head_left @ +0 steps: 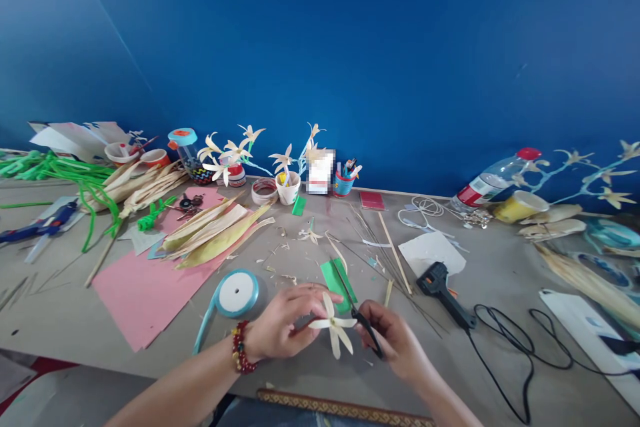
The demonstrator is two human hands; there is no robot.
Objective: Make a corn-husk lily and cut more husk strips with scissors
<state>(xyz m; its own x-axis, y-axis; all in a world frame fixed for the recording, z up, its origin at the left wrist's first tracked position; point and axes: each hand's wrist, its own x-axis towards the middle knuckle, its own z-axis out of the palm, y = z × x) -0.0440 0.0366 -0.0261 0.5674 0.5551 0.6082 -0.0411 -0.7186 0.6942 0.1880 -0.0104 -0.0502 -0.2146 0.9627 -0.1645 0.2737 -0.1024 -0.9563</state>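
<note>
My left hand [287,320], with a beaded bracelet on its wrist, is closed on a pale flower [334,324]. The flower has several narrow petals spread wide and looks made of dried husk. In my right hand [387,333] is a pair of black-handled scissors [370,332], its blades pointing away from me beside the flower. Under the blades lies a green paper piece [339,285]. Left of my left hand is a roll of light blue ribbon [237,293]. Another small husk flower [311,236] rests on the table beyond my hands.
Dried husks [215,233] lie on pink paper [145,293] at the left, near green pipe cleaners [95,180]. A black glue gun [445,293] trails its cord on the right. Cups with husk flowers [287,187] and a plastic bottle [493,180] stand along the blue wall.
</note>
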